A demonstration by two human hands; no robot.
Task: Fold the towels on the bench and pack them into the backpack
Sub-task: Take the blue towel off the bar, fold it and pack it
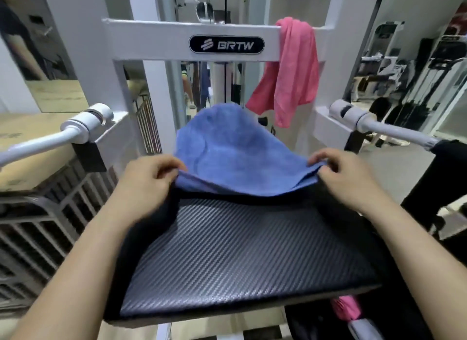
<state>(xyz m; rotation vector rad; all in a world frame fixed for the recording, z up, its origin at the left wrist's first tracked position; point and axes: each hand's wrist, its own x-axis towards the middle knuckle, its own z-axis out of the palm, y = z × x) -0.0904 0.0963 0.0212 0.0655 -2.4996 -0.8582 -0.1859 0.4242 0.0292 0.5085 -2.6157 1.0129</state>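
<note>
The left hand and right hand each pinch a near corner of the blue towel; its body lies beyond both hands, equally near, over the bench.

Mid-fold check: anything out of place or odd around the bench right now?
One thing: the crumpled pink towel hangs bunched over the white machine crossbar, not on the black padded bench. The blue towel is pinched by the left hand and right hand.
</note>
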